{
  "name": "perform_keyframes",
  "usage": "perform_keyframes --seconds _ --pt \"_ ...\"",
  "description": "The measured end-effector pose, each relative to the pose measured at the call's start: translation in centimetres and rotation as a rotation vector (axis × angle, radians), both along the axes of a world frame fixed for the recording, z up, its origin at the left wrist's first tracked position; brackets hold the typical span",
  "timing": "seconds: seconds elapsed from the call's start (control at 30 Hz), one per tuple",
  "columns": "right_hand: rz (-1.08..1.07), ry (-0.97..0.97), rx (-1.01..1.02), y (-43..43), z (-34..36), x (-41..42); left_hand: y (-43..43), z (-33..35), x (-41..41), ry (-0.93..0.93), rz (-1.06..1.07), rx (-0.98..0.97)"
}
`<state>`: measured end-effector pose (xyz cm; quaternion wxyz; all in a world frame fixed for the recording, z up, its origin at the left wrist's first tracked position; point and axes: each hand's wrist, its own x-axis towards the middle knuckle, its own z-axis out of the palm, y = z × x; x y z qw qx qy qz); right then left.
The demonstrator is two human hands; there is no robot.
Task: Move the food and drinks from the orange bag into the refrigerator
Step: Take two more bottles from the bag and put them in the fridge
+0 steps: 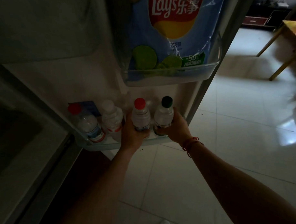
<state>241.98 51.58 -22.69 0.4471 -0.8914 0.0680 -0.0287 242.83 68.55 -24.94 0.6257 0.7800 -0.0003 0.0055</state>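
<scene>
Both my hands are at the lower door shelf (101,145) of the open refrigerator door (62,78), centre of the frame. My left hand (133,134) is wrapped around a clear plastic bottle with a red cap (140,114), fingers curled under its base. My right hand (175,127) grips a clear ribbed bottle with a dark green cap (164,114), just beside the first. Both bottles are upright, bases at the shelf rim.

Left of them two more clear bottles stand in the shelf: one white-capped (111,118), one red-capped with a blue label (87,124), tilted a bit.

Upper centre: glossy light-blue Lay's chip bag (176,27), crinkly foil, sits in the translucent upper door bin (167,74).

Red string bracelet (190,144) on my right wrist. Shiny pale floor tiles (236,125) at right.
</scene>
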Motion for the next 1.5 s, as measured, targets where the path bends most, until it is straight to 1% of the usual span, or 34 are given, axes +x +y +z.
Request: perform_keyframes --seconds 0.3,0.47,0.6,0.73,0.83,1.0,1.1,1.17,1.23,1.33,1.5 --pt "0.033 0.04 -0.051 -0.3 0.3 -0.2 0.4 -0.2 -0.1 0.02 -0.013 0.044" --pt "0.016 0.07 0.036 -0.6 1.4 -1.3 0.7 0.9 -1.0 0.037 -0.014 0.069" --pt "0.03 0.074 0.036 -0.7 2.9 -2.4 0.9 2.8 -2.6 0.025 -0.016 0.102" --pt "0.041 0.085 0.067 -0.7 5.3 -4.1 1.5 5.8 -4.8 -0.022 -0.023 0.169" --pt "0.054 0.046 0.045 -0.6 7.4 -5.9 1.9 7.9 -6.7 -0.089 0.011 0.232" --pt "0.051 -0.073 -0.098 -0.3 10.5 -8.8 3.5 10.5 -9.3 -0.255 0.048 0.399" --pt "0.098 -0.165 -0.243 -0.5 11.8 -10.4 4.7 12.2 -10.4 -0.39 0.045 0.626" --pt "0.121 -0.227 -0.417 -0.7 12.1 -11.3 5.3 13.1 -11.2 -0.483 0.083 0.823" --pt "0.132 -0.25 -0.55 -0.9 12.3 -11.8 5.6 13.8 -12.0 -0.534 0.127 0.935" --pt "0.138 -0.266 -0.622 -0.8 12.9 -12.4 5.6 14.7 -12.9 -0.519 0.14 0.981" --pt "0.156 -0.303 -0.651 -0.7 13.8 -12.9 5.7 15.4 -13.9 -0.548 0.179 1.062"
